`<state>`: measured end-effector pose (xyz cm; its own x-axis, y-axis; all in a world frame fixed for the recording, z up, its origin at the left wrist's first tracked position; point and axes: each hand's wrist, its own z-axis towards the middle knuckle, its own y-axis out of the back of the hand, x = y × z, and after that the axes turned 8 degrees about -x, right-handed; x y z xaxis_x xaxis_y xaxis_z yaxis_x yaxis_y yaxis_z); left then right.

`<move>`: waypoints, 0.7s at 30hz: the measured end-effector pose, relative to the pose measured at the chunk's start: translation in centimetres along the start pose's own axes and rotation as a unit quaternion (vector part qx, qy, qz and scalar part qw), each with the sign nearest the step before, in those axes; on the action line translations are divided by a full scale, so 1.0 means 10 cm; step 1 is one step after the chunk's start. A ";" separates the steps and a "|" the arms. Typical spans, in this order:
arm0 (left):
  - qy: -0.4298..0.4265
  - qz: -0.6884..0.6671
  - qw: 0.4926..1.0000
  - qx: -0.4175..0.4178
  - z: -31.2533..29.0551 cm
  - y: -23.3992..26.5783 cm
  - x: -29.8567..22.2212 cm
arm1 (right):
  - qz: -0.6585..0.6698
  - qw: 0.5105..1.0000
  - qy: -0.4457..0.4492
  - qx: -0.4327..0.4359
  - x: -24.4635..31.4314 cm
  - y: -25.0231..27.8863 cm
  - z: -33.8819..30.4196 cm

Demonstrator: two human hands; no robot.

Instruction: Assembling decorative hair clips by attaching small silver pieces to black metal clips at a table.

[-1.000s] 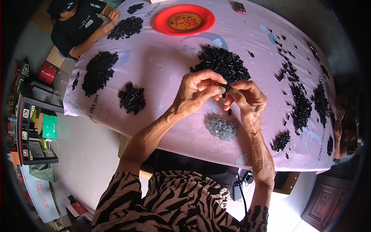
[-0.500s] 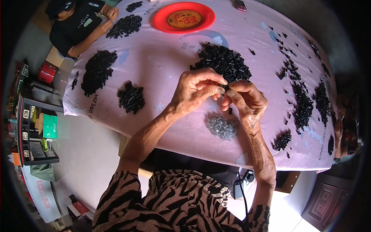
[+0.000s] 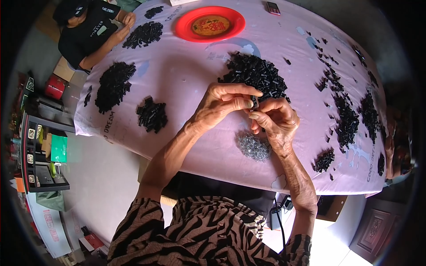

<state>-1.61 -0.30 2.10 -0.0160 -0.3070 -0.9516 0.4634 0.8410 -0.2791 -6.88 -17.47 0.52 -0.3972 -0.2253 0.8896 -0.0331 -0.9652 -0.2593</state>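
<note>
While the striped garment (image 3: 208, 232) fills the near edge of the view, the clear plastic parts (image 3: 253, 146) lie heaped on the tabletop (image 3: 213, 155), just in front of the wrists.

Beyond this heap, both bare hands meet. The left grip (image 3: 220, 102) clasps a small black piece (image 3: 255, 102) between thumb and index finger. The right grip (image 3: 280, 124) is curled at the lower end of that piece, thumb nearest; whether it grasps the same piece or a separate part cannot be told.

Change noted: the right grip now sits further left, its thumb lower, and more of the piece shows between the left fingertips. This suggests handling from the lower end; completion of the operation cannot be confirmed.

Directly behind the hands lies the main pile of black pieces (image 3: 257, 73). A smaller black pile (image 3: 151, 115) lies to the left, with scattered black pieces (image 3: 346, 119) to the right.

At the far side are a red plate (image 3: 181, 27) and a mobile phone (image 3: 274, 8). At far left, a co-worker's hand (image 3: 128, 19) is raised beside another black pile (image 3: 144, 35).
</note>
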 end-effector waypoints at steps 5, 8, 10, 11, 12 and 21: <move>0.024 -0.045 0.998 0.040 0.03 0.02 0.03 | -0.057 0.998 0.010 0.002 0.01 0.05 0.03; 0.025 -0.030 0.998 0.049 0.05 0.04 0.08 | -0.117 0.986 0.113 0.022 -0.02 0.07 0.08; 0.041 -0.041 0.997 0.058 0.05 0.06 0.08 | -0.183 0.971 0.150 0.033 -0.01 0.06 0.09; 0.041 -0.041 0.997 0.058 0.05 0.06 0.08 | -0.182 0.971 0.150 0.033 -0.01 0.07 0.10; 0.039 -0.053 0.996 0.067 0.06 0.05 0.09 | -0.200 0.967 0.156 0.036 0.00 0.07 0.11; 0.096 -0.130 0.980 0.120 0.10 0.01 0.11 | -0.318 0.911 0.232 0.122 0.12 0.07 0.18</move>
<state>-0.67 -0.95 1.19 -0.3166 -0.3881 -0.8655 0.6161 0.6096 -0.4988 -5.77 -18.69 2.06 -0.7157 0.4149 0.5619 -0.2097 -0.8950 0.3938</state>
